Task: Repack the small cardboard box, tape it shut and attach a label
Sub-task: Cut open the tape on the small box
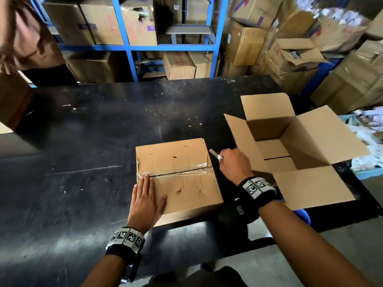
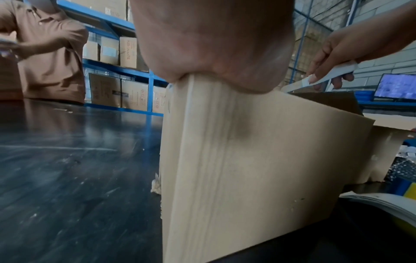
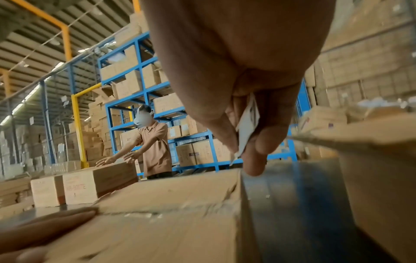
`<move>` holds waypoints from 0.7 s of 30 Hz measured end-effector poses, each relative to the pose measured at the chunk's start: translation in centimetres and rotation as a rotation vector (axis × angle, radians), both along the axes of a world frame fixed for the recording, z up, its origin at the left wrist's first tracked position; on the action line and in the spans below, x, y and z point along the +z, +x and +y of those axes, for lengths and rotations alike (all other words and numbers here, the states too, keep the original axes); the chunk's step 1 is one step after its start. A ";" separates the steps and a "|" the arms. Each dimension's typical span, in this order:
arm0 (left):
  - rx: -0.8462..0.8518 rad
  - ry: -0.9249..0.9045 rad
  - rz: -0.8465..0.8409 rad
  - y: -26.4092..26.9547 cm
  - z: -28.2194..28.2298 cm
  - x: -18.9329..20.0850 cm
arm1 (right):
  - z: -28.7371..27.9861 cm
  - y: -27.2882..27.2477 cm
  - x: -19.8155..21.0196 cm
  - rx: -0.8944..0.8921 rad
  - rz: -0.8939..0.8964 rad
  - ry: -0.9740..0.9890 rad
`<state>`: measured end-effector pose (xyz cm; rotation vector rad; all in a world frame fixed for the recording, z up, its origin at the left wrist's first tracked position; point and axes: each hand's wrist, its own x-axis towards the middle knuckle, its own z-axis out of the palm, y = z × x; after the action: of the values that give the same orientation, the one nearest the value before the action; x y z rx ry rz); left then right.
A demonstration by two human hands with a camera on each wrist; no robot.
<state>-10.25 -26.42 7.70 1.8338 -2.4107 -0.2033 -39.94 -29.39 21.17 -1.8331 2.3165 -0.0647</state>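
Observation:
A closed, worn cardboard box [image 1: 178, 175] with clear tape along its middle seam lies on the black table [image 1: 87, 141]. My left hand [image 1: 146, 198] rests flat on its near left corner, fingers straight. Just off the box's right edge my right hand [image 1: 232, 162] grips a small white-handled cutter [image 1: 215, 154], blade pointing up and left. The left wrist view shows the box side [image 2: 258, 169] under my palm and the cutter [image 2: 333, 74] in the other hand. The right wrist view has the white handle [image 3: 247, 124] between my fingers above the box top [image 3: 171, 204].
An open, empty cardboard box [image 1: 290, 146] with flaps spread stands at the table's right. Blue shelving [image 1: 128, 48] stacked with cartons runs behind the table. Another person in a brown shirt [image 3: 155, 147] handles a carton [image 3: 85, 185] at the far left. A monitor [image 2: 396, 87] glows far right.

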 end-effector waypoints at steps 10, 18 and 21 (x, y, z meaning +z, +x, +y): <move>0.031 0.014 -0.006 0.0 0.1 0.0 | 1.6 3.7 -2.9 -0.154 -0.115 0.038; 0.031 0.011 0.017 -0.1 0.1 -0.2 | 2.6 4.1 -2.3 -0.151 -0.083 0.068; 0.027 0.003 0.028 -0.1 0.2 -0.2 | 2.9 4.0 -1.9 -0.154 -0.095 0.078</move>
<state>-10.38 -26.24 7.47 1.8516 -2.3669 -0.2284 -35.96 -26.44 19.31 -1.5787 2.3550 -0.0793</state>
